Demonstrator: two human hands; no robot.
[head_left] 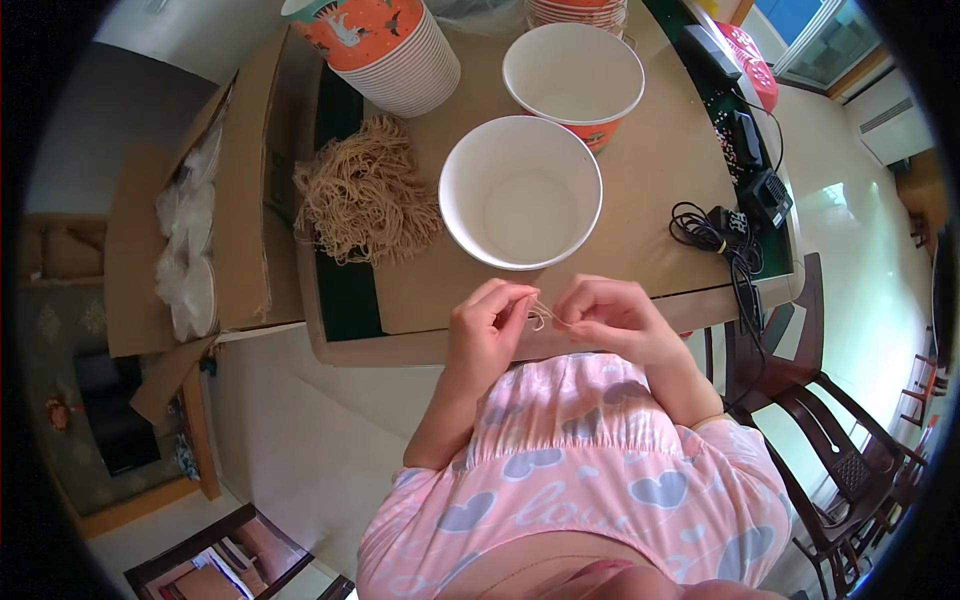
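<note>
**Double pinch on thin, looped beige string** (541, 315)

Left hand (485, 325) and right hand (620, 318) are both pretty much closed, thumbs and fingertips nipping it between them. It's near the round white paper tub (466, 200), by the tan worktop's (660, 170) front edge.

Pale cursive lettering (570, 516) runs across the front of the pink garment (620, 465), below the grip of the left hand (484, 322) and right hand (618, 318); it forms a short word. A black adapter (735, 225), above and to the right of the grip, bears white marks; these are too small to read.
</note>
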